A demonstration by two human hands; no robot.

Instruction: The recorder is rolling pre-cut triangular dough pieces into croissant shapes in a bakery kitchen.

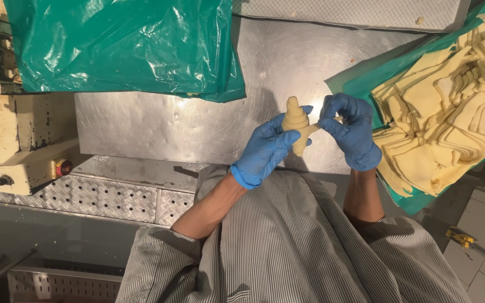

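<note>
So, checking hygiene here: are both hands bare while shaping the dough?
No: the left hand and right hand both wear blue gloves around the rolled dough piece.

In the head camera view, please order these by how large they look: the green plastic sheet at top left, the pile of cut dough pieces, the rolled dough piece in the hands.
1. Green plastic sheet, largest.
2. Pile of cut dough pieces, somewhat smaller, partly cut off by the picture edge.
3. Rolled dough piece, smallest, held between left hand and right hand.
</note>
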